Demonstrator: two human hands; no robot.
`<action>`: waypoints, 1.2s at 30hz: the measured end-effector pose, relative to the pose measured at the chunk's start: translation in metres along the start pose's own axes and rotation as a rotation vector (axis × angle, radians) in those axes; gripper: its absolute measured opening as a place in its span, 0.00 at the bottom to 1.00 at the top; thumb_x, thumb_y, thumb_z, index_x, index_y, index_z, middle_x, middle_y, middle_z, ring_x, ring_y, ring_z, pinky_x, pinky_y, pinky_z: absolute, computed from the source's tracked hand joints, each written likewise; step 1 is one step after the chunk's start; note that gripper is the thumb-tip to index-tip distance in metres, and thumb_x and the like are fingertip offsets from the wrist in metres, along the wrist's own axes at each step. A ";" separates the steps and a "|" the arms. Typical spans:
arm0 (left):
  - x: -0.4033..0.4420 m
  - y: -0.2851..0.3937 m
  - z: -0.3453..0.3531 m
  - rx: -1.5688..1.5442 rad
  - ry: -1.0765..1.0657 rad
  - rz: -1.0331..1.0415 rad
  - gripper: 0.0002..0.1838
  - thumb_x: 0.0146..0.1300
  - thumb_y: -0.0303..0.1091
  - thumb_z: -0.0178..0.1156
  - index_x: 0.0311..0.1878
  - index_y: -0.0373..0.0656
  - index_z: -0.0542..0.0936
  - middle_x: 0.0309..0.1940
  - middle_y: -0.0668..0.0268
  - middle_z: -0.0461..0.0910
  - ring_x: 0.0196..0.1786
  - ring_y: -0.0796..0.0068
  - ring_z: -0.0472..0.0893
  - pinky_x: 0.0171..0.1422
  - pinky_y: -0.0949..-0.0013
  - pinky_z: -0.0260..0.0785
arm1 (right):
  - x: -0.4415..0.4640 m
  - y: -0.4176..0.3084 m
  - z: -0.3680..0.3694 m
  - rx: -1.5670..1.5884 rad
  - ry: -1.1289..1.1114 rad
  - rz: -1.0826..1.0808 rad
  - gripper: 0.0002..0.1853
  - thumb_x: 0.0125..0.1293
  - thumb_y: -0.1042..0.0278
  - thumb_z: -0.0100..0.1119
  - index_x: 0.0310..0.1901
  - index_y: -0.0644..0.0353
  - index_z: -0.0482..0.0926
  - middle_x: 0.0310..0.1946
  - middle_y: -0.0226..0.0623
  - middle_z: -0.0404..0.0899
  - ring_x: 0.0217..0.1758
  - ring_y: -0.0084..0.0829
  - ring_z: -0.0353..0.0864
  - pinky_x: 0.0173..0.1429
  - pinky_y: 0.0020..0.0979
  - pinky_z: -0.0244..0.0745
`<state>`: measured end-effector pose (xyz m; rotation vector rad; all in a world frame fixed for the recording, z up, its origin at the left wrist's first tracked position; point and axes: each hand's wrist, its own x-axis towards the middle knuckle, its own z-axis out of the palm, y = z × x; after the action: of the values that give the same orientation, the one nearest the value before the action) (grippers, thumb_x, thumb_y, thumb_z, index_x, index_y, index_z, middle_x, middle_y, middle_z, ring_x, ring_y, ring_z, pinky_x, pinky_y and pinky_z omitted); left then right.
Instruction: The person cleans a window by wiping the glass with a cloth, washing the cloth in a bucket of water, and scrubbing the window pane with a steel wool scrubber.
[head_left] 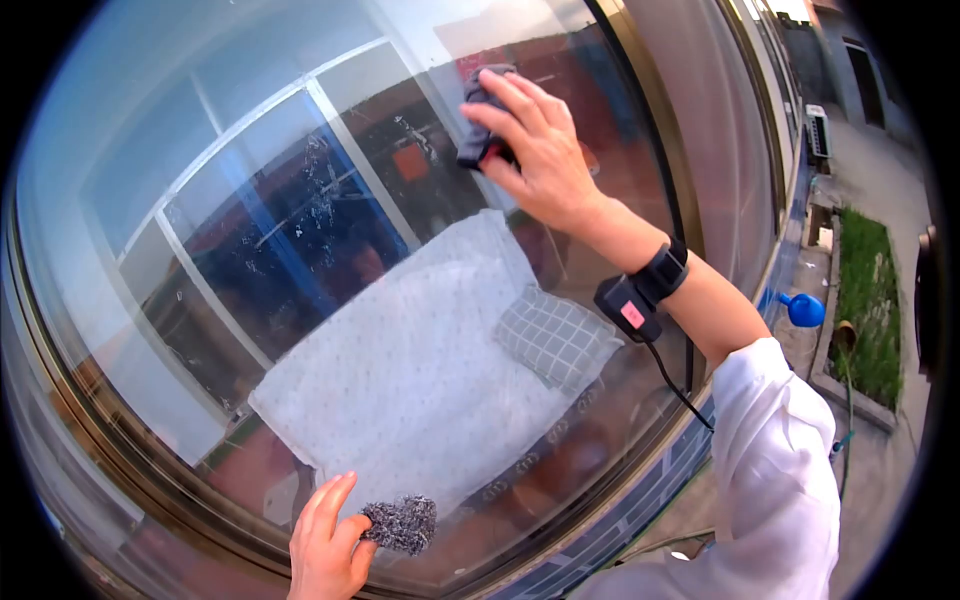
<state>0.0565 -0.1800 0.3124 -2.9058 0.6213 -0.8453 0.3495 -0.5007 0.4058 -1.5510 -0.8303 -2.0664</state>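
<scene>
My right hand [535,140] is raised against the upper part of a large window pane [300,190], its fingers closed over a dark block-shaped cleaning pad [482,110] with a bit of red at its lower edge. The pad lies against the glass; its far side is hidden. Low down, my left hand [328,540] pinches a fuzzy grey-and-black scrubbing pad [402,524] between thumb and fingers, in front of the pane's lower part. Whitish smears and specks mark the glass in several places. A black strap with a small box [630,305] sits around my right wrist.
Behind the glass lie a white patterned sheet [400,360] and a grey checked pillow [555,335]. A brown metal frame [655,110] borders the pane, with blue tiles below. At right are a grass bed [868,300], a blue object [803,309], a hose and an outdoor air-conditioner unit [818,132].
</scene>
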 end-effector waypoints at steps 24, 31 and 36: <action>-0.015 0.007 0.006 0.114 -0.009 -0.102 0.14 0.38 0.24 0.68 0.31 0.41 0.76 0.61 0.58 0.72 0.63 0.52 0.72 0.60 0.56 0.70 | 0.066 -0.044 0.028 0.214 -0.167 -0.435 0.20 0.57 0.59 0.63 0.53 0.43 0.76 0.66 0.29 0.66 0.71 0.34 0.60 0.66 0.48 0.57; -0.013 0.009 0.008 0.115 0.078 -0.094 0.14 0.39 0.24 0.68 0.31 0.41 0.76 0.61 0.58 0.72 0.63 0.53 0.72 0.60 0.56 0.70 | 0.045 -0.110 0.040 0.371 -0.240 -0.580 0.18 0.58 0.61 0.60 0.51 0.46 0.78 0.68 0.30 0.64 0.72 0.35 0.58 0.70 0.52 0.54; -0.027 0.004 -0.002 0.120 0.050 -0.119 0.13 0.40 0.24 0.67 0.32 0.41 0.75 0.61 0.58 0.72 0.63 0.52 0.72 0.60 0.55 0.70 | -0.018 -0.122 0.029 0.486 -0.438 -0.936 0.21 0.58 0.60 0.61 0.56 0.41 0.75 0.71 0.27 0.60 0.74 0.32 0.56 0.72 0.51 0.50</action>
<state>0.0337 -0.1731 0.2998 -2.8439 0.3895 -0.9368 0.2958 -0.3923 0.3686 -1.4714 -2.3729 -1.7791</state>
